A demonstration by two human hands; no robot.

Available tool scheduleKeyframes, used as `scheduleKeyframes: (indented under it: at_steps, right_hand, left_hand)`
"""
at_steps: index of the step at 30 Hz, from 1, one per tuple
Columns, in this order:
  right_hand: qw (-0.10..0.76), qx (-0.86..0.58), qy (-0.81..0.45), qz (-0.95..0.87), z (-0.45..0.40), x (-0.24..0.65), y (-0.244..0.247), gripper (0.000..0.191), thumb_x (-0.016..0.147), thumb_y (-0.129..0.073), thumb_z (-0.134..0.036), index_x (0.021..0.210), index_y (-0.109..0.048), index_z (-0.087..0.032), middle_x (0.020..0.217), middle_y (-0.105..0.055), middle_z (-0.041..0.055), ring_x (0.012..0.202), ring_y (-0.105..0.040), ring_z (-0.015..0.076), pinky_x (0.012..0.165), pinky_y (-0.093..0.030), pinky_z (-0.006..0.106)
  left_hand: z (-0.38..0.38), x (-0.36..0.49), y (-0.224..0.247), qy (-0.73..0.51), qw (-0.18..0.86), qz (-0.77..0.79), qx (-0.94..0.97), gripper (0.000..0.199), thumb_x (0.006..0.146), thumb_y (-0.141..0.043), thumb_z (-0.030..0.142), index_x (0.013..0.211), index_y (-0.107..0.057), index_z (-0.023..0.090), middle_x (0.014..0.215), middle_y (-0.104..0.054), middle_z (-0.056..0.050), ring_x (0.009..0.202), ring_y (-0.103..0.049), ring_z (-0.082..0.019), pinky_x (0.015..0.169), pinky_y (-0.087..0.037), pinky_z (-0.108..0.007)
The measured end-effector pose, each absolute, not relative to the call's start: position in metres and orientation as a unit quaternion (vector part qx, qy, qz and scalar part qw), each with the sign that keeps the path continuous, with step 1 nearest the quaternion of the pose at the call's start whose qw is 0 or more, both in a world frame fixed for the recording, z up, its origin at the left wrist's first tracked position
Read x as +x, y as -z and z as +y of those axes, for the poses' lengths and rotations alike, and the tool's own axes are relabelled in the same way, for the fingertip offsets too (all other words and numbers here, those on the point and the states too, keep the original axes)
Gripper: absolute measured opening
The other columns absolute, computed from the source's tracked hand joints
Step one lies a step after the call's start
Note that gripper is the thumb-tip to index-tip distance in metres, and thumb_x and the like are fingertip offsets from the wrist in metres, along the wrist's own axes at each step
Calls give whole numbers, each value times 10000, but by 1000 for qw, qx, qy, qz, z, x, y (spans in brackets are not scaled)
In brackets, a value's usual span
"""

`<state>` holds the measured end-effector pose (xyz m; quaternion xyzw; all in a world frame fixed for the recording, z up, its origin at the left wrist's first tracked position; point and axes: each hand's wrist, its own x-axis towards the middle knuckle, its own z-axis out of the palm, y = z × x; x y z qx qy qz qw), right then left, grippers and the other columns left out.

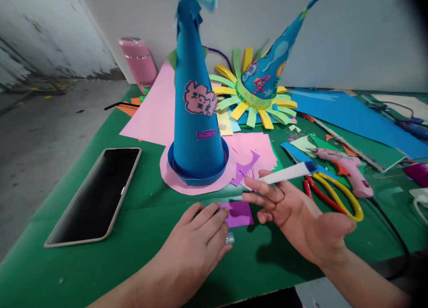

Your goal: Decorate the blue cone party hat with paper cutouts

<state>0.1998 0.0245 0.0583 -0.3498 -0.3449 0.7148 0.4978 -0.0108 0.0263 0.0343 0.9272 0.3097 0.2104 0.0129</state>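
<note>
My left hand (203, 236) lies palm down on the table, its fingertips on a small purple paper (241, 214). A small silvery object (229, 238) shows by its fingers; whether it is gripped is unclear. My right hand (294, 214) is turned palm up with fingers spread, and a white marker with a dark blue end (287, 172) rests between its fingers. Just beyond the hands stands a tall blue paper cone hat (197, 116) on a pink round brim (167, 176), with a pink drawn label and a small purple one on its side.
A phone (96, 196) lies at the left, with a pink bottle (138, 63) behind. A decorated hat (267, 76) with yellow and green strips stands at the back. Scissors (334, 196), a pink glue gun (347, 165) with a cord, and paper scraps lie right on the green table (143, 223).
</note>
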Motion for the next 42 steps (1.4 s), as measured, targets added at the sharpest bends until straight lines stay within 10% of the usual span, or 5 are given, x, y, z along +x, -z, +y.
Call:
scheduleKeyframes:
  at_steps: [5,9,39,42]
  right_hand:
    - [537,-456,-639,-310,28,195,-51,183,793,-623,-360,933,-653,-246,720,-698,2,726,-612,134,631,-431,220]
    - [590,-424,-637,-260,32,189,-46,198,827,-579,-360,870,-669,-189,462,-475,-55,507,-478,80,542,-394,201]
    - [718,-411,-462,-320,45,196,-79,116,775,-649,-326,821,-685,-226,553,-524,-52,525,-442,52,503,-374,156]
    - [591,-432,-545,-410,38,191,-74,124,793,-630,-323,851,-673,-223,592,-574,-36,546,-484,63,531,-402,174]
  left_hand:
    - [26,-10,-31,-218,5,318,923,295,920,-371,265,902,-651,177,1025,-687,-35,988,-592,-206,872,-394,-352]
    - [26,-11,-19,-257,-37,307,915,363,933,-292,268,897,-644,187,1005,-687,-34,981,-583,-203,878,-387,-367]
    - [27,-15,-28,-362,-27,299,883,250,908,-354,216,982,-589,169,887,-671,-41,865,-599,-170,907,-379,-322]
    - [29,-12,-18,-373,-69,292,878,264,912,-345,239,961,-598,184,881,-684,-30,866,-606,-171,901,-388,-322]
